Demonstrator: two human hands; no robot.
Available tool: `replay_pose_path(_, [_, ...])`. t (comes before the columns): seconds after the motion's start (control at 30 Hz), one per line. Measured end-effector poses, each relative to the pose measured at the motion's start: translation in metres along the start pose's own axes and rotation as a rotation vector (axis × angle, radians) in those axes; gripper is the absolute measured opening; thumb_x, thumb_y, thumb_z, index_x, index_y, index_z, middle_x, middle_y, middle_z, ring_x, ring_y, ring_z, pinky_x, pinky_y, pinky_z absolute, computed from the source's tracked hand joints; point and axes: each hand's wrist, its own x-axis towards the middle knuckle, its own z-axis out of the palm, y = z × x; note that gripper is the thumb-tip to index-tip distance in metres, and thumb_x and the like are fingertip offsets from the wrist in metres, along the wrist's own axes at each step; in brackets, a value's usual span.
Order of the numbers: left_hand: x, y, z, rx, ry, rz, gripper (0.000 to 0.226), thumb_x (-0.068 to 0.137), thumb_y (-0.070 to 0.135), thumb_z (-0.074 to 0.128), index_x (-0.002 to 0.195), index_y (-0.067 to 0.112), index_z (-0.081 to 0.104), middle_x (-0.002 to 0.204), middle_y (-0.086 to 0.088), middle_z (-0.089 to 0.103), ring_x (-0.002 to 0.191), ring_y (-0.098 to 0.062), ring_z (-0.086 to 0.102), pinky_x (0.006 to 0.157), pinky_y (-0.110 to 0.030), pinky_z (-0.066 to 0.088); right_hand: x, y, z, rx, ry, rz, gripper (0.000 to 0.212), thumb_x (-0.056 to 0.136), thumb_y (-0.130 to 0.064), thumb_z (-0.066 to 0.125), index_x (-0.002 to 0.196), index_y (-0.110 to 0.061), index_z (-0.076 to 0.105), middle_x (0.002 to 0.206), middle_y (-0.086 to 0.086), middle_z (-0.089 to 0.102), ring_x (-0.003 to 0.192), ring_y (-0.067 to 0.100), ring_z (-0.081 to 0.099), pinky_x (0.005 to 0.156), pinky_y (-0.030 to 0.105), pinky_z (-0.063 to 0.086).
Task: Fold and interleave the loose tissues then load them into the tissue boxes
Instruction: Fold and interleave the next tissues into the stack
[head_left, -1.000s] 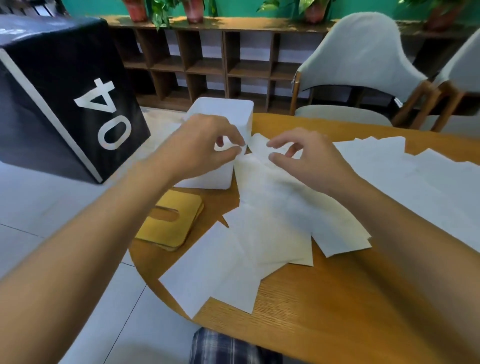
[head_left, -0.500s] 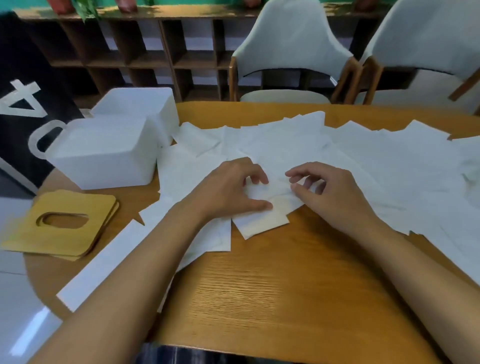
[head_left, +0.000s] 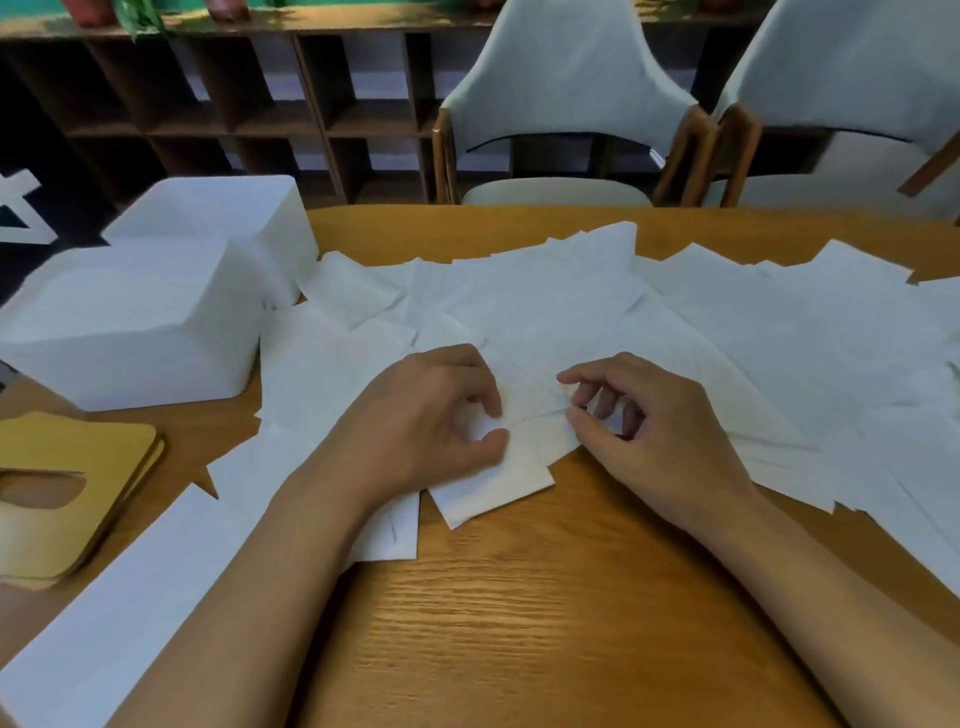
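Observation:
Several loose white tissues (head_left: 597, 312) lie spread over the wooden table (head_left: 519, 623). In front of me lies one tissue (head_left: 519, 467) with a crease across it. My left hand (head_left: 431, 421) rests on that tissue and pinches its edge between thumb and forefinger. My right hand (head_left: 639, 421) pinches the same tissue at the crease with thumb and forefinger, the other fingers curled. Two white tissue boxes stand at the left: the near box (head_left: 130, 332) and the far box (head_left: 223, 213), both without lids.
Two yellow wooden lids (head_left: 62, 499) with oval slots lie stacked at the table's left edge. A long white sheet (head_left: 119, 597) hangs over the near-left edge. Two chairs (head_left: 566, 104) stand behind the table, with shelves beyond.
Both hands came from near the boxes to the tissue in front of me. My view swung right and down. The fingers now pinch the tissue at a crease.

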Motion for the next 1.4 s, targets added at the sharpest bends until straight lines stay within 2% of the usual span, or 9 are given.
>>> replay_pose_path(0.17, [-0.001, 0.005, -0.001, 0.010, 0.000, -0.001, 0.008, 0.084, 0.034, 0.077, 0.086, 0.027, 0.075, 0.091, 0.014, 0.063, 0.080, -0.008, 0.061, 0.068, -0.037, 0.055, 0.000, -0.002, 0.000, -0.010, -0.019, -0.012, 0.027, 0.089, -0.024, 0.076, 0.115, -0.032, 0.072, 0.097, -0.021, 0.066, 0.093, 0.005, 0.061, 0.071, 0.006, 0.046])
replay_pose_path(0.33, [0.001, 0.002, -0.005, -0.055, -0.039, -0.086, 0.022, 0.081, 0.042, 0.085, 0.096, 0.029, 0.074, 0.091, 0.014, 0.065, 0.085, -0.003, 0.060, 0.068, -0.017, 0.045, 0.000, -0.003, 0.000, -0.011, -0.030, -0.015, 0.022, 0.090, -0.027, 0.075, 0.110, -0.033, 0.073, 0.095, -0.021, 0.066, 0.093, 0.005, 0.061, 0.073, 0.008, 0.047])
replay_pose_path(0.5, [-0.001, 0.005, -0.004, -0.045, 0.005, -0.069, 0.006, 0.087, 0.025, 0.079, 0.084, 0.025, 0.074, 0.078, 0.013, 0.066, 0.075, -0.005, 0.062, 0.065, -0.023, 0.049, -0.002, -0.005, 0.001, -0.014, -0.032, -0.015, 0.019, 0.090, -0.026, 0.074, 0.108, -0.032, 0.074, 0.094, -0.021, 0.067, 0.093, 0.005, 0.062, 0.072, 0.007, 0.046])
replay_pose_path(0.63, [-0.001, 0.020, 0.004, -0.275, 0.159, -0.121, 0.007, 0.086, 0.021, 0.081, 0.085, 0.025, 0.075, 0.073, 0.010, 0.069, 0.073, -0.010, 0.068, 0.066, -0.024, 0.057, -0.003, -0.012, 0.000, 0.078, -0.003, 0.001, 0.022, 0.088, -0.028, 0.076, 0.110, -0.032, 0.073, 0.094, -0.022, 0.070, 0.092, 0.005, 0.065, 0.069, 0.015, 0.054])
replay_pose_path(0.83, [0.002, 0.039, 0.008, -0.770, 0.148, -0.203, 0.005, 0.091, 0.015, 0.079, 0.093, 0.017, 0.075, 0.088, 0.000, 0.079, 0.088, -0.019, 0.078, 0.087, -0.045, 0.063, -0.006, -0.022, -0.003, 0.278, -0.162, 0.106, 0.046, 0.072, -0.057, 0.076, 0.115, -0.047, 0.063, 0.103, -0.027, 0.068, 0.087, 0.006, 0.069, 0.075, 0.021, 0.059])
replay_pose_path(0.97, [0.003, 0.036, 0.011, -0.573, 0.242, -0.101, 0.013, 0.092, 0.027, 0.080, 0.104, 0.024, 0.076, 0.109, 0.010, 0.075, 0.112, -0.015, 0.068, 0.096, -0.041, 0.056, -0.002, -0.017, -0.002, 0.274, -0.013, 0.143, 0.016, 0.092, -0.044, 0.067, 0.102, -0.032, 0.074, 0.095, -0.019, 0.073, 0.093, 0.003, 0.068, 0.074, 0.026, 0.060])
replay_pose_path(1.07, [0.003, 0.024, 0.004, -0.358, 0.295, -0.067, 0.037, 0.090, 0.037, 0.080, 0.125, 0.034, 0.066, 0.135, 0.021, 0.058, 0.135, -0.007, 0.051, 0.108, -0.024, 0.042, 0.001, -0.012, -0.005, 0.299, 0.009, 0.181, 0.010, 0.093, -0.034, 0.069, 0.100, -0.030, 0.075, 0.094, -0.019, 0.073, 0.095, 0.007, 0.067, 0.072, 0.026, 0.059])
replay_pose_path(1.27, [0.005, 0.014, -0.004, -0.623, 0.248, -0.213, 0.024, 0.092, 0.017, 0.079, 0.114, 0.026, 0.074, 0.099, 0.024, 0.071, 0.096, -0.003, 0.068, 0.075, -0.021, 0.055, 0.002, -0.011, -0.010, 0.373, 0.055, 0.199, 0.018, 0.090, -0.030, 0.072, 0.103, -0.042, 0.068, 0.100, -0.025, 0.071, 0.099, 0.006, 0.068, 0.077, 0.028, 0.061])
replay_pose_path(1.4, [0.005, 0.020, -0.004, -0.747, 0.259, -0.263, 0.038, 0.090, 0.016, 0.081, 0.125, 0.026, 0.068, 0.085, 0.017, 0.069, 0.079, -0.004, 0.072, 0.062, -0.017, 0.053, 0.003, -0.022, -0.014, 0.532, 0.045, 0.071, 0.076, 0.088, -0.012, 0.075, 0.144, -0.042, 0.034, 0.133, -0.046, 0.045, 0.116, -0.006, 0.060, 0.080, 0.020, 0.058])
